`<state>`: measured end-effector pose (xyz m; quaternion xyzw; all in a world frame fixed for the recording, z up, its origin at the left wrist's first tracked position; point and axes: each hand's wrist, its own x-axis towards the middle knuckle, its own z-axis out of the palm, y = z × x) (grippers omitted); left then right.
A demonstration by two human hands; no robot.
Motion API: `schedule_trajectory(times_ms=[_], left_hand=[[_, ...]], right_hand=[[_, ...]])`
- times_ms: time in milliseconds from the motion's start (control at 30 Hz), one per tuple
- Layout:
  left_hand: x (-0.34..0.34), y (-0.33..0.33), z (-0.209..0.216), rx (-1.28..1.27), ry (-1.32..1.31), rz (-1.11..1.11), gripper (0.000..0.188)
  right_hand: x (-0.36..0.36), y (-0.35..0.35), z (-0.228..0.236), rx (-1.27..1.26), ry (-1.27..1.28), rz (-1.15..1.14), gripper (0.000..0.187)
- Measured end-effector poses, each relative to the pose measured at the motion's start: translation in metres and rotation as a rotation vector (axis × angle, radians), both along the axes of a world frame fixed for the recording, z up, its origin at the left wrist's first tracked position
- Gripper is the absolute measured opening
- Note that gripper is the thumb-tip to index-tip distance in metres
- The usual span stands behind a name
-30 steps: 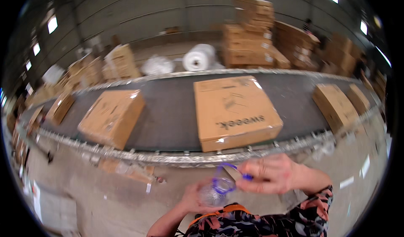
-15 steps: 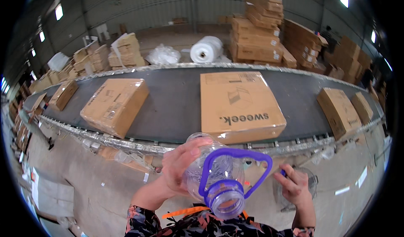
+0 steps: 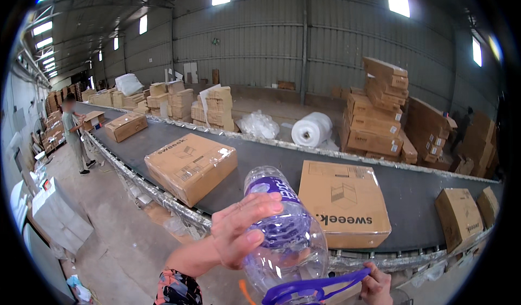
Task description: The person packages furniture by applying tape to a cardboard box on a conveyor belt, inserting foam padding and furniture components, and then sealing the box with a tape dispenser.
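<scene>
My left hand (image 3: 245, 226) is wrapped round the side of a big clear plastic bottle (image 3: 304, 237) with a purple label. The bottle is tilted, its base toward the conveyor and its neck end low, cut off by the lower edge. A purple carrying loop (image 3: 309, 287) sits round the neck and stretches right. My right hand (image 3: 377, 286) is closed by the loop's far end; whether its fingers grip the loop or a small thing hides from view. Beyond the bottle, a brown carton (image 3: 347, 202) lies on the conveyor belt (image 3: 266, 156).
More cartons ride the belt, one at left (image 3: 190, 167) and one at right (image 3: 460, 218). A person (image 3: 73, 131) stands at the belt's far left. Behind it are a white wrap roll (image 3: 313, 130), clear film (image 3: 259, 124) and stacked boxes (image 3: 374, 118). A white block (image 3: 59, 218) stands at lower left.
My view has swung up and left, so the far wall shows more. The bottle has tipped from neck toward me to showing its label and side. My right hand has come nearer the loop.
</scene>
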<state>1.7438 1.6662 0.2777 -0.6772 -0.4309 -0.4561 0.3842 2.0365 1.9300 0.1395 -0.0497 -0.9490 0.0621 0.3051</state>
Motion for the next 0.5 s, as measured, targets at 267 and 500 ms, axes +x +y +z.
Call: schedule_trajectory(times_ms=[267,500], left_hand=[[-0.009,-0.016,0.051,0.272,0.355,0.223,0.079],[-0.005,-0.034,0.077,0.353,0.442,0.341,0.088]], right_hand=[[-0.014,0.005,-0.016,-0.072,-0.026,-0.003,0.051],[-0.02,0.003,-0.017,-0.072,-0.007,0.061,0.052]])
